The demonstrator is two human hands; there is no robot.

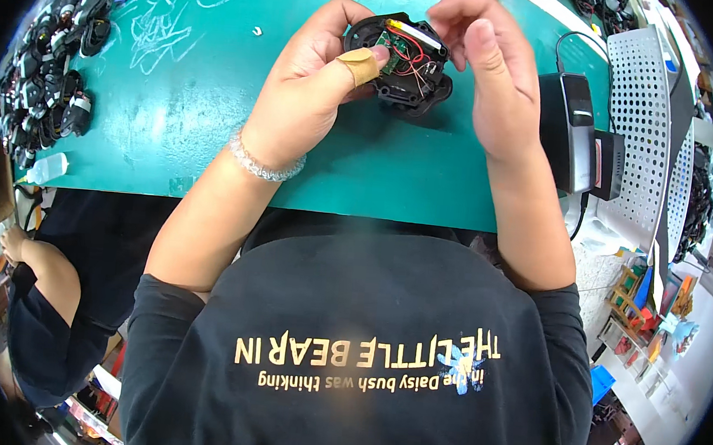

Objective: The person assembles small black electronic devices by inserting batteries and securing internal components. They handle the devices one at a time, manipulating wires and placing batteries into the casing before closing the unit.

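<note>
My left hand (321,75) grips an open black plastic housing (400,95) above the green table, the thumb pressed over its inside. A tan wrap covers part of that thumb. Inside the housing are a green circuit board (394,58), thin red wires (419,55) and a silvery-white strip (417,34) with yellow at one end, perhaps a small battery. My right hand (499,79) is at the housing's right side, thumb raised apart from the fingers, with nothing visible in it. Some of its fingertips are close to the housing's edge; whether they touch it cannot be made out.
Many black parts (49,60) are heaped at the table's left side, near a small white bottle (46,169). A black box-shaped device (568,130) with a cable stands at right, beside a perforated white panel (640,127). Another person's arm (49,271) shows at lower left.
</note>
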